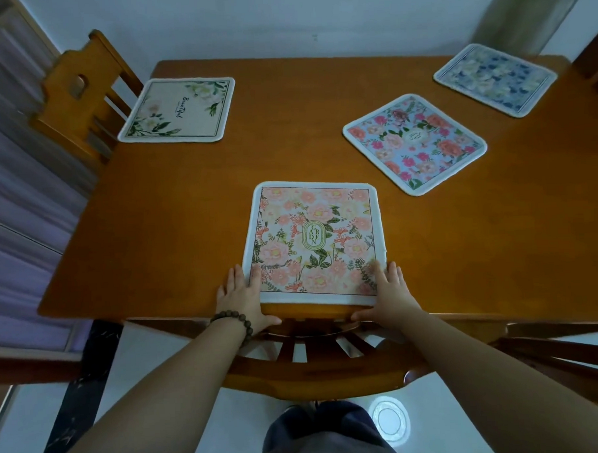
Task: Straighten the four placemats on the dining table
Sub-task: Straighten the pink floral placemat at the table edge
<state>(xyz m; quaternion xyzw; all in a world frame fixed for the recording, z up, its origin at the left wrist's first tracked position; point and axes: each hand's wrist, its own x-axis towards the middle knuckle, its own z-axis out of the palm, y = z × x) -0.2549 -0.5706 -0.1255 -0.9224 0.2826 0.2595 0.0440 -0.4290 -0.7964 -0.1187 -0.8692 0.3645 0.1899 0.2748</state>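
Four square floral placemats lie on the wooden dining table [173, 214]. The pink "Garden" placemat [313, 241] sits square to the near edge. My left hand [241, 299] grips its near left corner and my right hand [388, 294] its near right corner, fingers on the cloth, thumbs at the table's front edge. A blue placemat with pink roses [414, 144] lies turned at an angle at centre right. A blue and white placemat [495, 79] lies tilted at the far right corner. A cream "Beautiful" placemat [177, 110] lies at the far left.
A wooden chair back [317, 372] stands between me and the table's near edge. Another chair [79, 95] stands at the far left, with cabinet doors [11, 191] behind it. A white wall runs behind the table, and a blurred chair back [524, 14] shows at the far right.
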